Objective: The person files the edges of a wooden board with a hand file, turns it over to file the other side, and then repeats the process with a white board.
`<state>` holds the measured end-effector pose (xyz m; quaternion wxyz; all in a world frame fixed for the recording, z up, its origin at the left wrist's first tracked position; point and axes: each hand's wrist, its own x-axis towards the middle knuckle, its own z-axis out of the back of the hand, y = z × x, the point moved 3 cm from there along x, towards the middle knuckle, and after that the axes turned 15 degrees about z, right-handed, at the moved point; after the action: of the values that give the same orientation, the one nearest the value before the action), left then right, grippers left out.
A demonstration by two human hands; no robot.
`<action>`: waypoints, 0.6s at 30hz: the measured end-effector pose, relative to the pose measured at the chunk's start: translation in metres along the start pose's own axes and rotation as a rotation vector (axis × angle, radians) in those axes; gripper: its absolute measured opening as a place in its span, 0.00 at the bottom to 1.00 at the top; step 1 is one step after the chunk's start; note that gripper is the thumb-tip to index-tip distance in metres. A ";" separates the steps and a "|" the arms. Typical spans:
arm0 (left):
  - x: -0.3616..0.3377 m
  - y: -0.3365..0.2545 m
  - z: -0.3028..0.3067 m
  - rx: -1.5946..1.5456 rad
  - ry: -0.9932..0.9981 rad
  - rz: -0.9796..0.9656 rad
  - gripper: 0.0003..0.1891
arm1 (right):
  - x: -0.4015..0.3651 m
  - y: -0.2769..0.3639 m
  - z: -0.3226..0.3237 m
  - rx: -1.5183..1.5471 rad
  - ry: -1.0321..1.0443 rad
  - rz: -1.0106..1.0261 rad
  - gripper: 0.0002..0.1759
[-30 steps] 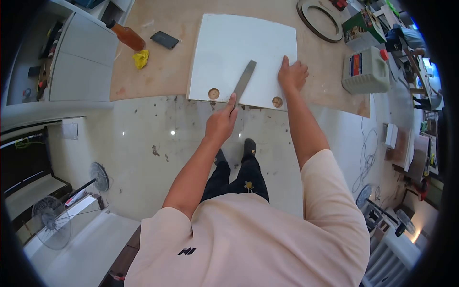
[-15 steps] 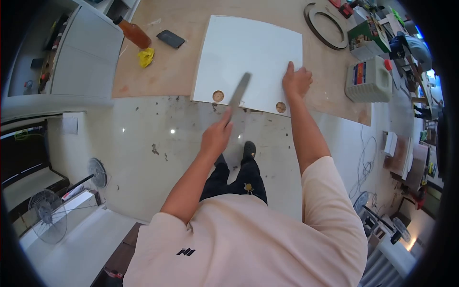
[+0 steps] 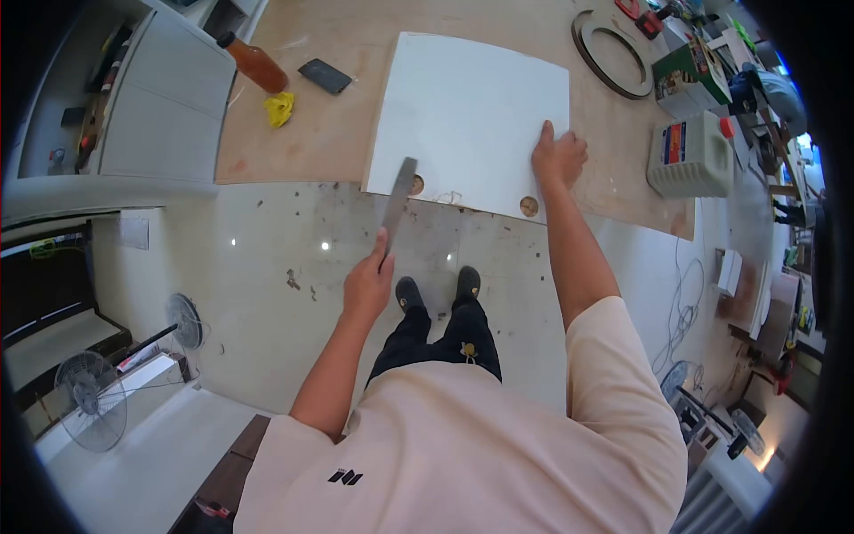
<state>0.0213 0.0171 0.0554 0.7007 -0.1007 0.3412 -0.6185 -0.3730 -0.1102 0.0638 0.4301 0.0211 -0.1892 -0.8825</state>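
Observation:
My left hand is closed around the handle end of a long flat metal file. The file's tip lies over the front edge of a white board, beside its left round hole. Thin curled shavings cling to that front edge, between the holes. At the board's right edge, my right hand grips it, thumb on top and fingers bent over the side. A second round hole shows near the front right corner.
The board lies on a brown worktable. A bottle of orange-brown liquid, crumpled yellow wrapper and dark phone-like slab are left. Rolled edge banding, a green box and a white jug stand right.
My left hand has drawn the file back and to the left, from the middle of the front edge toward the left hole. My right hand stays at the board's right edge.

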 end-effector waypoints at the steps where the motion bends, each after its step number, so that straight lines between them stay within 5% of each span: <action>1: -0.002 -0.004 -0.003 -0.012 0.026 -0.009 0.29 | -0.002 0.000 0.000 -0.005 -0.006 0.006 0.35; 8: 0.024 -0.111 -0.066 0.093 0.117 -0.246 0.30 | 0.000 -0.004 0.002 0.028 0.016 -0.033 0.35; 14: -0.028 -0.046 -0.053 0.070 0.013 -0.214 0.31 | 0.015 -0.030 0.011 0.012 0.183 0.202 0.36; 18: -0.054 -0.026 -0.041 0.111 0.128 -0.065 0.31 | 0.007 -0.033 -0.001 -0.022 -0.032 0.267 0.33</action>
<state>-0.0242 0.0737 0.0592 0.6614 -0.0330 0.3470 -0.6642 -0.4020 -0.0977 0.0523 0.5409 -0.0232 -0.1876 -0.8195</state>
